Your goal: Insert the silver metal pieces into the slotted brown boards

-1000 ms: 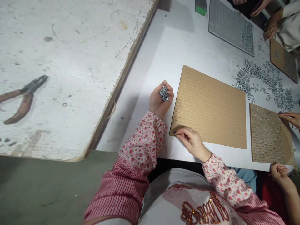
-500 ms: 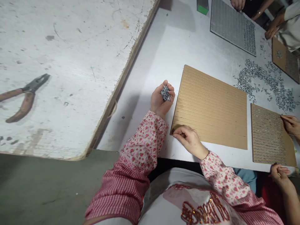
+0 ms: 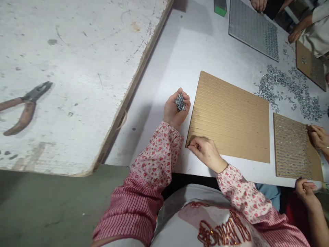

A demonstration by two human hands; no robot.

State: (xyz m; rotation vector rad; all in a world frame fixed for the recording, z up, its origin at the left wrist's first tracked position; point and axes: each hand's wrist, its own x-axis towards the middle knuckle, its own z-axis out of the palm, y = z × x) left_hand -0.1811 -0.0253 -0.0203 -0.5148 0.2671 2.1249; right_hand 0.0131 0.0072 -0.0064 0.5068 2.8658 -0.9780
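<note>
My left hand (image 3: 174, 110) is cupped and shut on a small bunch of grey metal screws (image 3: 180, 102), beside the left edge of a corrugated cardboard sheet (image 3: 228, 116). My right hand (image 3: 207, 153) rests at that sheet's near left corner, its fingertips pinched together against the edge. Whether they hold anything is hidden. A loose pile of metal screws (image 3: 288, 89) lies beyond the sheet. Next to it is a brown board (image 3: 291, 151) studded with rows of screws, with a co-worker's hand (image 3: 318, 136) on its far edge.
A scuffed white board (image 3: 77, 79) with wooden edges lies at left, with brown-handled pliers (image 3: 25, 106) on it. At the far end are a grey studded panel (image 3: 253, 29), a green block (image 3: 220, 7) and further co-workers' hands (image 3: 295, 34).
My right hand has shifted slightly left along the cardboard corner. The co-worker's hand at the studded board has curled closer to it. My left hand still holds the screws.
</note>
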